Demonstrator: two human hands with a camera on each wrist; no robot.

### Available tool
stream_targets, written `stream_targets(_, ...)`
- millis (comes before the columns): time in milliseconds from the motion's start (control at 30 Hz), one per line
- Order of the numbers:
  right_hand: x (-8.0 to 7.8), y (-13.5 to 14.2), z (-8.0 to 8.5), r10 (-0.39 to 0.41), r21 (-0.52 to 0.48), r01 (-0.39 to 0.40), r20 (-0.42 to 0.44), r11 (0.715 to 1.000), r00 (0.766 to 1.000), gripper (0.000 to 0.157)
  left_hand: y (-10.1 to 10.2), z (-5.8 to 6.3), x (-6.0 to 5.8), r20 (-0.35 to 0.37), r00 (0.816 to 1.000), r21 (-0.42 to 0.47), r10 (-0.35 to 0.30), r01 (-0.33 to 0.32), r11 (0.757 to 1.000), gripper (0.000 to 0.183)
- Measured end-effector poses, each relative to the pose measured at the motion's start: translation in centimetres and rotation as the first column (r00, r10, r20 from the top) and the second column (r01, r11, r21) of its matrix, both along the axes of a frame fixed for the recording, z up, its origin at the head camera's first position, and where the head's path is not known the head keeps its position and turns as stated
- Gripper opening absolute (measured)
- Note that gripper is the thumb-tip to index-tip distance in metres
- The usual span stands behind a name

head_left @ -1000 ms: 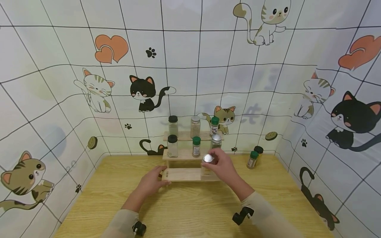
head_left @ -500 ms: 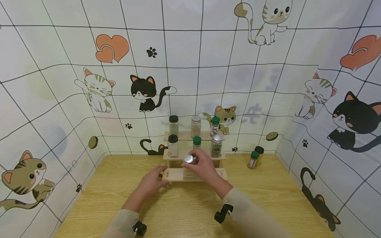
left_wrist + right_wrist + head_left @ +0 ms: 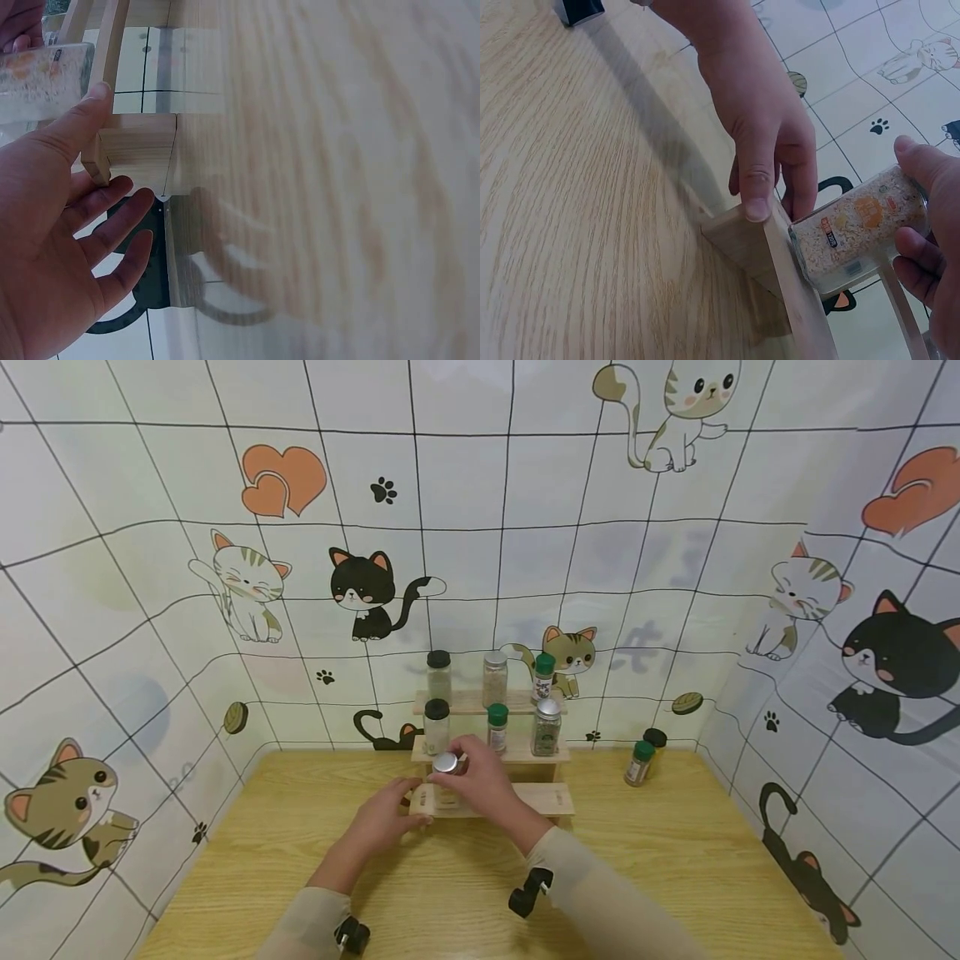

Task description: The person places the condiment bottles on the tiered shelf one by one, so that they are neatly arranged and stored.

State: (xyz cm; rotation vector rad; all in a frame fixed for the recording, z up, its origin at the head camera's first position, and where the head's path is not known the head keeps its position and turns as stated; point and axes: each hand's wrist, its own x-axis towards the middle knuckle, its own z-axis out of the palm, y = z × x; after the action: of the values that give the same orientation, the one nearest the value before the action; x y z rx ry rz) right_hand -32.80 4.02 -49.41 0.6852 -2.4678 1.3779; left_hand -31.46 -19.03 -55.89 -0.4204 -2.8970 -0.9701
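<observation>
A three-step wooden rack (image 3: 540, 795) stands at the back of the table. My right hand (image 3: 472, 772) grips a clear spice jar with a silver lid (image 3: 446, 766) at the left end of the lowest step. In the right wrist view the jar (image 3: 859, 225) holds pale grains and its base meets the step (image 3: 780, 270). My left hand (image 3: 386, 814) rests open against the step's left end, its thumb (image 3: 94, 101) on the wood (image 3: 139, 142). The left wrist view catches the jar (image 3: 41, 79) at the top left.
Several jars with black, silver and green lids stand on the upper two steps, among them a black-lidded one (image 3: 436, 725) and a green-lidded one (image 3: 497, 727). Two more jars (image 3: 639, 762) stand on the wooden table at the right. Cat-patterned walls enclose the table on three sides.
My right hand has carried the silver-lidded jar leftward along the lowest step, from its right part to its left end. The left hand has stayed put.
</observation>
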Motion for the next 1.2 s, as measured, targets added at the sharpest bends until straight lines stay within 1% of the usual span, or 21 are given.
stream_targets(367,-0.4,-1.4,-0.8,-0.011,0.0,0.011,-0.005,1.0,1.0,0.037,0.1,0.2,0.3,0.006,1.0,0.011,0.006,-0.006,1.0,0.072)
stream_targets(533,-0.3,-1.6,-0.8,-0.006,-0.006,0.006,0.013,1.0,1.0,0.037,0.2,0.2,0.3,0.011,1.0,0.012,0.01,-0.01,1.0,0.072)
stream_targets(700,-0.2,-1.6,-0.7,-0.005,0.004,0.005,0.034,1.0,0.999,0.041,0.1,0.1,0.2,0.019,1.0,0.008,0.015,-0.015,1.0,0.074)
stream_targets(867,0.0,-1.4,-0.8,-0.008,-0.008,0.008,0.076,1.0,0.997,0.052,-0.1,0.0,-0.1,0.015,1.0,0.005,0.005,-0.005,1.0,0.074)
stream_targets(967,0.5,-0.9,-0.8,-0.012,-0.038,0.016,0.101,0.999,0.995,0.057,-0.1,-0.2,-0.2,0.012,1.0,0.003,0.007,-0.007,1.0,0.074)
stream_targets(1067,1.4,0.2,-0.6,-0.026,-0.049,0.032,0.117,0.998,0.993,0.061,0.0,-0.2,-0.1,0.018,1.0,0.008,0.015,-0.015,1.0,0.074)
stream_targets(1133,1.9,1.4,-0.5,-0.033,-0.045,0.037,0.106,0.998,0.994,0.059,0.1,-0.2,-0.1,0.025,1.0,0.012,0.016,-0.017,1.0,0.075)
stream_targets(1200,2.4,2.8,-0.5,-0.037,-0.039,0.041,0.085,0.998,0.996,0.053,0.1,-0.1,-0.1,0.03,0.999,0.013,0.018,-0.018,1.0,0.075)
